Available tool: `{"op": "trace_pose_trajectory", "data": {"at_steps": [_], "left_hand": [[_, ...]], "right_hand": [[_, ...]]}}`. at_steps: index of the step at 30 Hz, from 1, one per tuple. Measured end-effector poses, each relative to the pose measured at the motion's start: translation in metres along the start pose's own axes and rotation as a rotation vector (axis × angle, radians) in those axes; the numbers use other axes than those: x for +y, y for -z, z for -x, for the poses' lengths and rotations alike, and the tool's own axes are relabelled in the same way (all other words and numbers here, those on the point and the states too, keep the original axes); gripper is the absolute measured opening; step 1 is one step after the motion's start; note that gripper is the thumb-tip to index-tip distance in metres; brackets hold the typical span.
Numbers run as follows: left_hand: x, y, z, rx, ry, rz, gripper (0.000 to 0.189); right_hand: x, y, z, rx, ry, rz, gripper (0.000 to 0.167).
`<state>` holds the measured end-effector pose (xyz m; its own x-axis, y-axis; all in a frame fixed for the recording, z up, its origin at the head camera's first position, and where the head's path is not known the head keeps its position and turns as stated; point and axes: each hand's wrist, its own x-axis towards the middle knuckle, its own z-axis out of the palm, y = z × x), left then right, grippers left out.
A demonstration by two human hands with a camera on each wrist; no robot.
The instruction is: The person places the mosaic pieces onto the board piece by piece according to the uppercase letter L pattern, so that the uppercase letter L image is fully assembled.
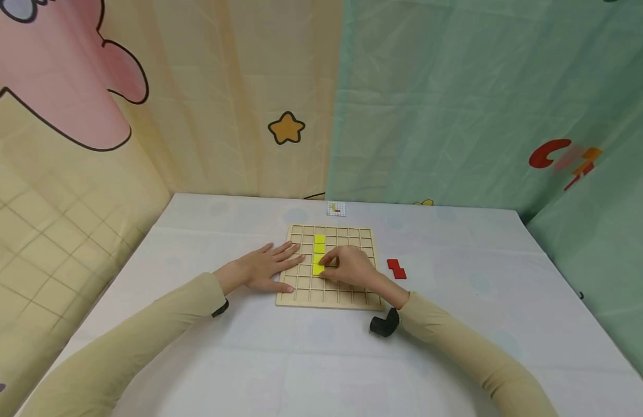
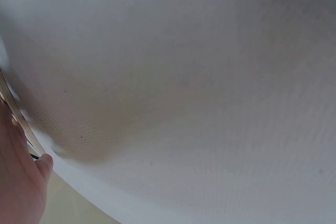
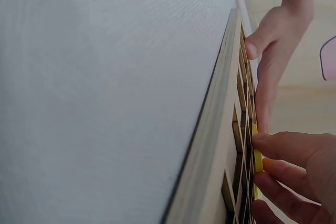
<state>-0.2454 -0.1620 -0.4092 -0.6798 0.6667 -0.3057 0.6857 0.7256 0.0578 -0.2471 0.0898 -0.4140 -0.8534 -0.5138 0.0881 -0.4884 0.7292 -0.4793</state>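
Note:
A square wooden grid board (image 1: 347,298) lies on the table. A straight column of several yellow squares (image 1: 319,248) sits on it, left of the middle; whether it is one piece or separate tiles I cannot tell. My right hand (image 1: 349,266) pinches the near end of this yellow column between thumb and fingers. In the right wrist view, thumb and fingertips touch the yellow edge (image 3: 258,160) at the board's grid. My left hand (image 1: 264,267) rests on the board's left side, fingers spread and straight; only part of it shows in the left wrist view.
Two red squares (image 1: 396,269), touching and offset, lie on the table right of the board. A small card (image 1: 335,208) with a printed grid pattern stands or lies behind it. White cloth covers the table (image 1: 321,359); patterned curtains (image 1: 238,116) hang behind.

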Motion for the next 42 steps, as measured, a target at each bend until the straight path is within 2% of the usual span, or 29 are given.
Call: {"op": "trace_pose_trajectory", "data": {"at_steps": [12, 19, 32, 42], "left_hand": [[-0.001, -0.001, -0.001, -0.007, 0.005, -0.004, 0.083], [0.001, 0.002, 0.000, -0.003, 0.000, 0.002, 0.082], [0.001, 0.000, 0.000, -0.006, -0.010, 0.032, 0.084], [0.000, 0.003, 0.002, 0.013, -0.030, 0.040, 0.082]], "right_hand": [[-0.001, 0.001, 0.000, -0.013, -0.001, 0.012, 0.025], [0.003, 0.009, 0.006, 0.012, -0.012, -0.046, 0.025], [0.027, 0.038, 0.025, 0.156, 0.046, -0.056, 0.019], [0.053, 0.060, 0.044, 0.233, -0.027, -0.064, 0.022]]}}
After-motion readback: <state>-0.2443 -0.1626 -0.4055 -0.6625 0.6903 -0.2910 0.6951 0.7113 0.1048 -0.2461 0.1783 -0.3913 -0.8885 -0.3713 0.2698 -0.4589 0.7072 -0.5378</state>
